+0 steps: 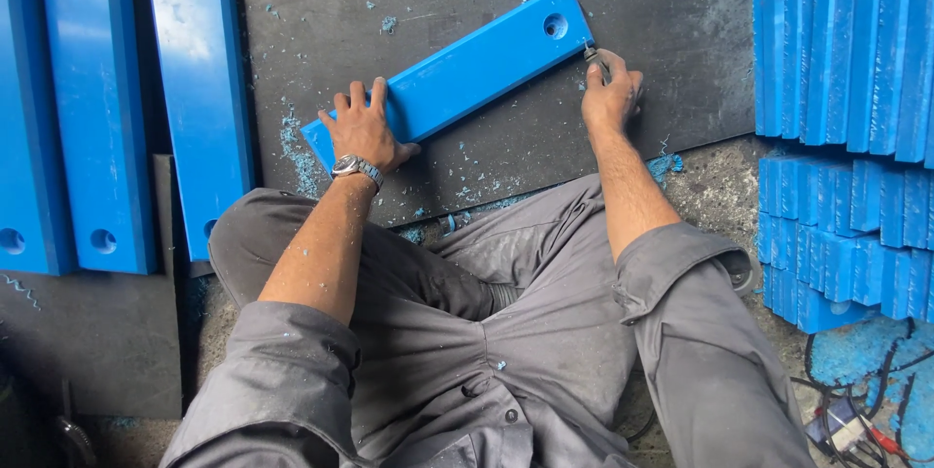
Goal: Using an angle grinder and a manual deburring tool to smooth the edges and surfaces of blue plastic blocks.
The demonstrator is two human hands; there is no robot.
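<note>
I sit cross-legged on the floor with a long blue plastic bar (467,69) lying slantwise on the dark mat (662,1) in front of my knees. My left hand (362,129) is spread flat over the bar's near end, fingers hooked over its far edge, pressing down so it cannot slide. My right hand (611,93) is curled tight around a small metal scraping tool (594,58), its tip touching the bar's far corner just beside the round hole (556,25). Blue shavings (302,152) lie scattered over the mat around the bar. Similar bars (146,89) lie side by side to my left, and a stack of blue bars (846,50) stands at my right
</note>
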